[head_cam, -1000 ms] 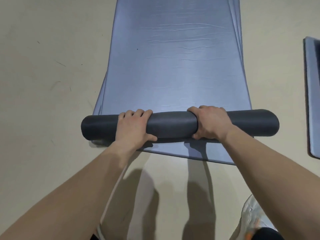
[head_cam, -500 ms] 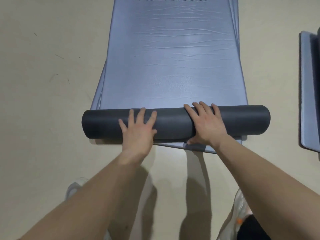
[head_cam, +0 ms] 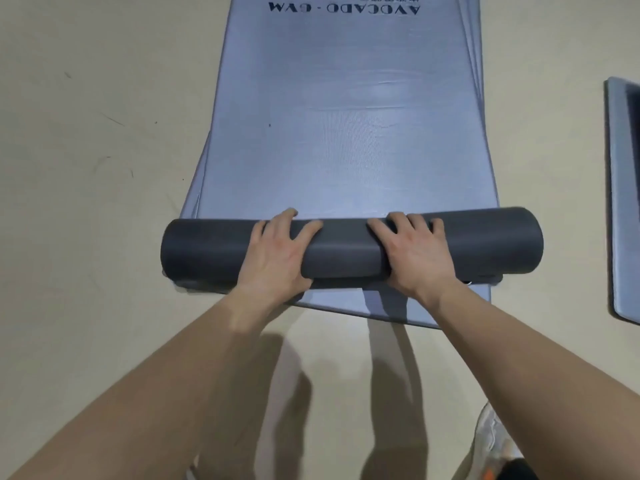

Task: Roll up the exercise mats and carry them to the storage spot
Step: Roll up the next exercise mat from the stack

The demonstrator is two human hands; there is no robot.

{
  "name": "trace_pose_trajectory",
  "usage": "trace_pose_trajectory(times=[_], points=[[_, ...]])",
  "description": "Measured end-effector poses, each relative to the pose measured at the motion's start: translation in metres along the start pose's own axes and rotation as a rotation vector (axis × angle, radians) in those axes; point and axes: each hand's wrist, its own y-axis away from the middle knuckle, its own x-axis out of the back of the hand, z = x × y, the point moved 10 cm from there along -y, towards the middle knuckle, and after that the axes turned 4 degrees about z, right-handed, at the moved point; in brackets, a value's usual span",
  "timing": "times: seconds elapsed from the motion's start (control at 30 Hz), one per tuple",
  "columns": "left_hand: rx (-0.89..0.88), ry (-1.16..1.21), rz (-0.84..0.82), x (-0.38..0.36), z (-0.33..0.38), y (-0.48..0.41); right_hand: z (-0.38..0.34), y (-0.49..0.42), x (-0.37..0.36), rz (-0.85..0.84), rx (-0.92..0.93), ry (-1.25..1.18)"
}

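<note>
A blue-grey exercise mat (head_cam: 346, 133) lies flat on the floor and runs away from me, with dark print at its far end. Its near end is wound into a dark grey roll (head_cam: 346, 252) lying crosswise. My left hand (head_cam: 277, 254) lies over the roll left of its middle, fingers draped across the top and thumb on the near side. My right hand (head_cam: 412, 254) holds it the same way right of the middle. A second mat (head_cam: 398, 308) lies underneath; its near end and left edge stick out.
Another blue-grey mat (head_cam: 623, 202) lies flat at the right edge of view, cut off by the frame. My light shoe (head_cam: 495, 441) shows at the bottom right. Beige floor (head_cam: 104, 202) surrounds the mats.
The roll has travelled away from me along the mat and grown thicker. My hands went from a grip to flat palms and now curl over the roll again. The mat's print has come into view.
</note>
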Motion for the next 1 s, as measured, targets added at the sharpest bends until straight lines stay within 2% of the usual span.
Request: trace_pose_trajectory(times=[0.13, 0.23, 0.37, 0.43, 0.5, 0.6, 0.67, 0.8, 0.93, 1.0], points=[[-0.034, 0.085, -0.014, 0.007, 0.012, 0.038, -0.009, 0.023, 0.002, -0.124, 0.065, -0.051], [0.029, 0.221, -0.17, 0.006, 0.005, 0.052, -0.013, 0.04, 0.004, -0.164, 0.112, -0.137], [0.048, 0.283, -0.388, 0.007, -0.004, 0.031, -0.003, 0.067, 0.014, 0.04, 0.039, -0.185], [0.038, 0.287, -0.474, 0.007, -0.006, 0.016, 0.002, 0.076, 0.005, 0.04, -0.008, -0.164], [0.067, 0.244, -0.438, 0.009, -0.008, 0.014, 0.005, 0.065, 0.003, 0.007, -0.017, -0.164], [0.134, -0.004, -0.146, 0.019, -0.011, 0.044, 0.015, 0.022, 0.017, -0.054, 0.005, -0.215], [0.127, -0.106, -0.15, 0.008, -0.01, 0.058, 0.016, 0.004, 0.026, -0.087, 0.043, -0.222], [0.132, -0.069, -0.112, 0.008, -0.027, 0.013, 0.014, 0.014, 0.026, 0.114, 0.0, -0.173], [0.091, -0.03, -0.135, 0.011, -0.042, -0.025, 0.015, -0.013, 0.017, 0.071, -0.008, -0.067], [0.032, -0.105, -0.096, 0.011, -0.04, -0.028, 0.018, -0.036, 0.018, 0.034, -0.003, -0.021]])
